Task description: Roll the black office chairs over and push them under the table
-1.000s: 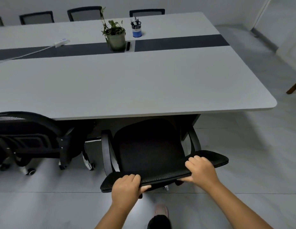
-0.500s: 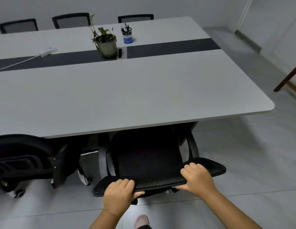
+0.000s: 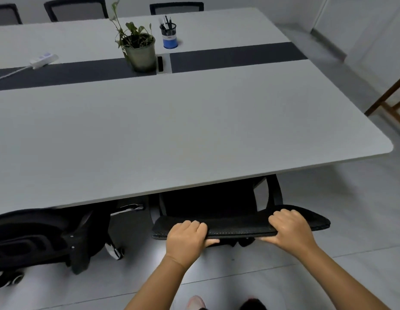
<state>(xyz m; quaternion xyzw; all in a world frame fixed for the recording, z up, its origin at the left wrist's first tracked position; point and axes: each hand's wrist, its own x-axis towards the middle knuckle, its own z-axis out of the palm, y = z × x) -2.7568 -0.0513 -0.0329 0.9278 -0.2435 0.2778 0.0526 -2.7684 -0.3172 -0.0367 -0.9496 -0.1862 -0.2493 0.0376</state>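
A black office chair [image 3: 237, 225] stands in front of me with its seat mostly hidden under the near edge of the long grey table [image 3: 194, 130]. Only the top of its mesh backrest and parts of both armrests show. My left hand [image 3: 186, 239] grips the backrest's top edge on the left, and my right hand [image 3: 290, 230] grips it on the right. A second black office chair [image 3: 40, 238] stands to the left, its backrest just outside the table edge and its wheels on the floor.
On the table stand a potted plant [image 3: 138, 50], a blue pen holder [image 3: 169, 35] and a white power strip [image 3: 43, 60] with its cord. Three more chairs [image 3: 76, 10] line the far side. A wooden frame [image 3: 389, 101] stands at the right on the tiled floor.
The chair has rolled further under the table, so more of its seat is hidden. My hands have kept their hold on the backrest, and I have stepped closer.
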